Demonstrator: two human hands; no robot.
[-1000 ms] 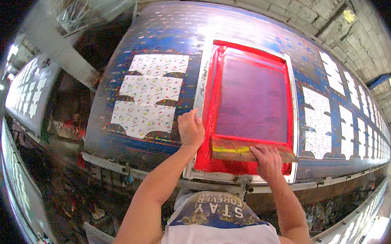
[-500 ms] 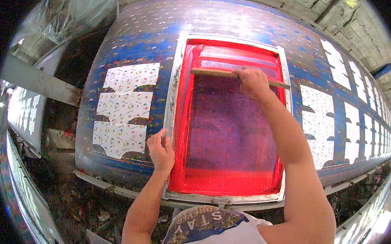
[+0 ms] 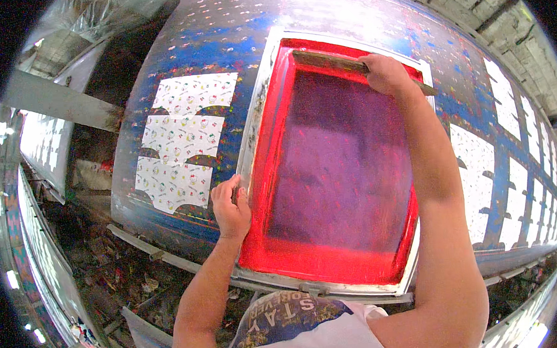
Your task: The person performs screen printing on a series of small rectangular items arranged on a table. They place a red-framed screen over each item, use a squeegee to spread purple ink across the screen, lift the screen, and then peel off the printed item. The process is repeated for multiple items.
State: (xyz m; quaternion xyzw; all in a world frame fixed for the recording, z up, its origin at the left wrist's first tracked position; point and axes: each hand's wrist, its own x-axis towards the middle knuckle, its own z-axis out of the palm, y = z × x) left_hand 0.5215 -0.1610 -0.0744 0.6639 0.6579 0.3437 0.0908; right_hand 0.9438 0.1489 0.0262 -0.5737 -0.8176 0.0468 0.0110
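"Speckled with colour, the long table stretches ahead of you. What lies at its near edge?"

"Your white-bordered frame, with red ink banded across its near end and a purple mesh beyond. Your left hand is at the frame's left edge, fingers partly curled; whether you grip it, I cannot tell."

"And toward the table's left edge?"

"White cut pieces in a column, bearing coloured motifs, so I judge some printing done there."

"Your squeegee?"

"Along the frame's far edge, your right hand clasped round it. You seem to be at the far end of a stroke; what lies beneath the mesh is hidden."

"What might be left for you?"

"Perhaps the further white pieces, lined up toward the table's far right end; their marks are too faint to say."
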